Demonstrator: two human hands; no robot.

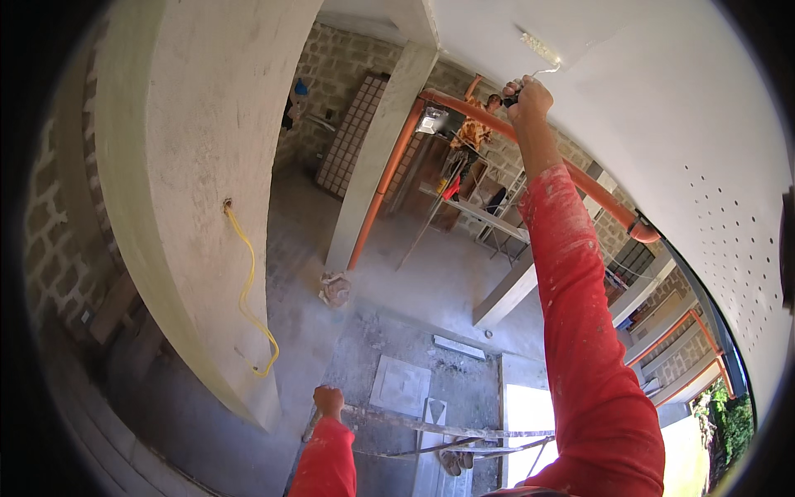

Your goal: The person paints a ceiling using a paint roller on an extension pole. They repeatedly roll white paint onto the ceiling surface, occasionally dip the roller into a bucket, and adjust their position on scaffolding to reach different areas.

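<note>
My right arm, in a paint-spattered red sleeve, reaches up to the ceiling (646,74). My right hand (530,98) is closed round the dark handle of a paint roller (540,48). The roller's pale sleeve lies at the white ceiling surface, with its bent wire frame showing below. Low down, my left hand (329,400) is closed on the metal frame of a scaffold (397,421), at the left end of a paint-smeared rail. Fingers on the far side of that grip are hidden. Below the rails, a pair of shoes (455,460) shows on a narrow board.
A concrete column (207,124) with a yellow cable (246,290) stands at left. An orange pipe (397,166) runs along another column and under the ceiling. Farther back, another person (474,128) reaches up above a plank (480,215). A crumpled sack (334,289) lies on the floor.
</note>
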